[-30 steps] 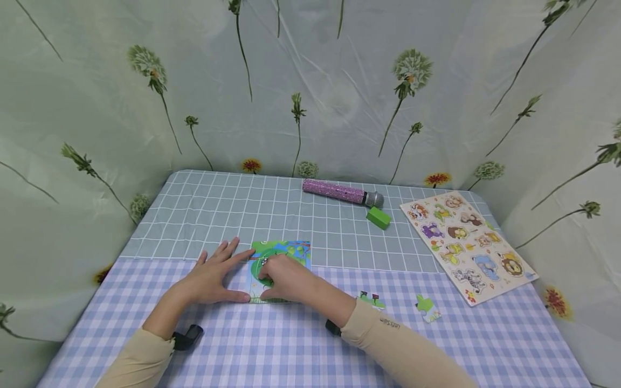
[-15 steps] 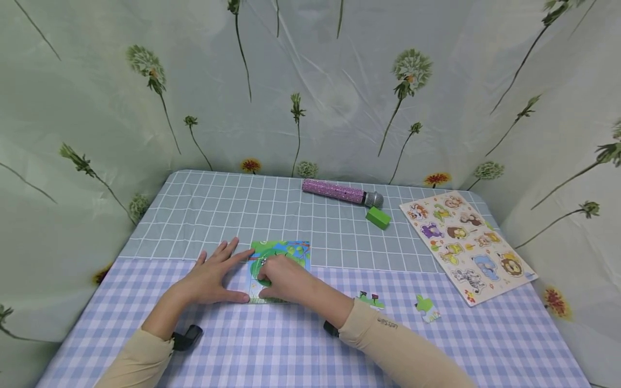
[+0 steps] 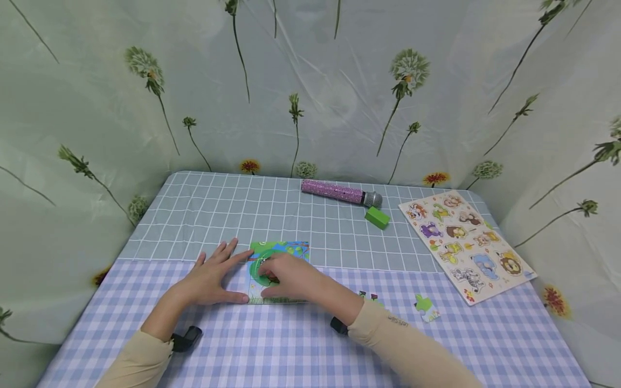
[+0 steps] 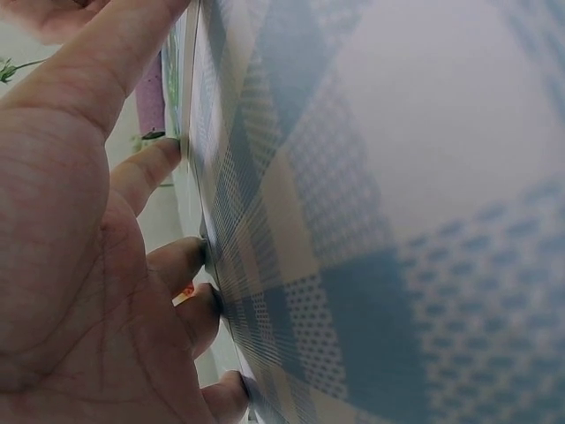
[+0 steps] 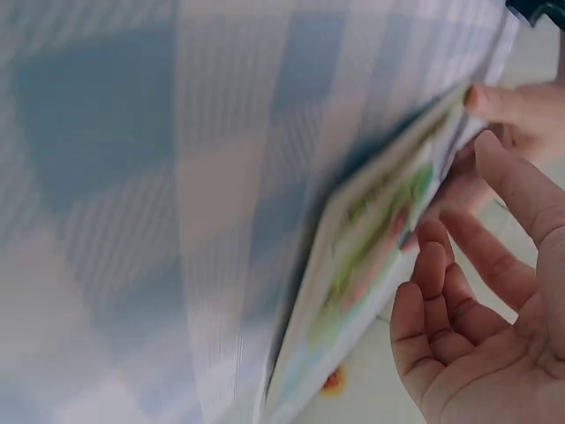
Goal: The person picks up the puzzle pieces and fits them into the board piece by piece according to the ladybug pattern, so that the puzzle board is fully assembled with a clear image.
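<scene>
A small square jigsaw puzzle board (image 3: 299, 251) with a green and blue picture lies flat on the checked cloth. My left hand (image 3: 211, 279) is spread at its left side, thumb and index fingertips touching the board's edge. Over the middle of the board is my right hand (image 3: 292, 279), covering much of the picture. In the right wrist view, the right hand (image 5: 494, 291) has its thumb and index finger apart and the other fingers bent, with no piece visible between them. Loose puzzle pieces lie right of the board: one green and white (image 3: 427, 308), another (image 3: 371, 298) partly behind the right forearm.
A purple glitter microphone (image 3: 335, 191) lies at the back of the table beside a green block (image 3: 377, 217). At the right is an animal puzzle board (image 3: 466, 245). Patterned curtains (image 3: 339, 81) enclose the back and sides.
My right hand has shifted slightly right, and its fingers have drawn back to show more of the board's green round area. The left hand has stayed in place.
</scene>
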Available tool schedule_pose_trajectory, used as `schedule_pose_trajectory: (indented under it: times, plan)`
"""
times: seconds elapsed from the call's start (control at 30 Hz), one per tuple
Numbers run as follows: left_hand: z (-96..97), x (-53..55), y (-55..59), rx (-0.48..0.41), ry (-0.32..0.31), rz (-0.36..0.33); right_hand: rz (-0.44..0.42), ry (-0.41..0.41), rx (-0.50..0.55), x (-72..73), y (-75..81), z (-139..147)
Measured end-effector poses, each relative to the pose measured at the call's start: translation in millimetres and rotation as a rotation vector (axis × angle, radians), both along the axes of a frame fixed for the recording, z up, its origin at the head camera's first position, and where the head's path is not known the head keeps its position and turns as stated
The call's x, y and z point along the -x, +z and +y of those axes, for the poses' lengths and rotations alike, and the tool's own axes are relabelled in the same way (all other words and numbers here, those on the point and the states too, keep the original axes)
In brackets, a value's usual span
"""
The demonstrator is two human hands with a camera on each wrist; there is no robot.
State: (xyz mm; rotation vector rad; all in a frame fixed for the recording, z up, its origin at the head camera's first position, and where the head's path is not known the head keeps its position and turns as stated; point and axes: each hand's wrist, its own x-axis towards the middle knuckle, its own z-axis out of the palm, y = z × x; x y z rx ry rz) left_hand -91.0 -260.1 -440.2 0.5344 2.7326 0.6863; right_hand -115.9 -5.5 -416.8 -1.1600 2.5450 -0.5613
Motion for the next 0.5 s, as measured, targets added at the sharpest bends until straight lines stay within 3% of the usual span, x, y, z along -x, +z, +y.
schedule_pose_trajectory:
  times: [0.27,0.5]
  plan:
    - [1.9,0.6,-1.6,0.034,0.007,0.01,-0.121,-0.069,0.063,3.5,16.3,50.8]
    - [2.2,1.0,-1.4,0.038,0.012,0.011,-0.171,-0.154,0.038,-0.8,21.6,109.7]
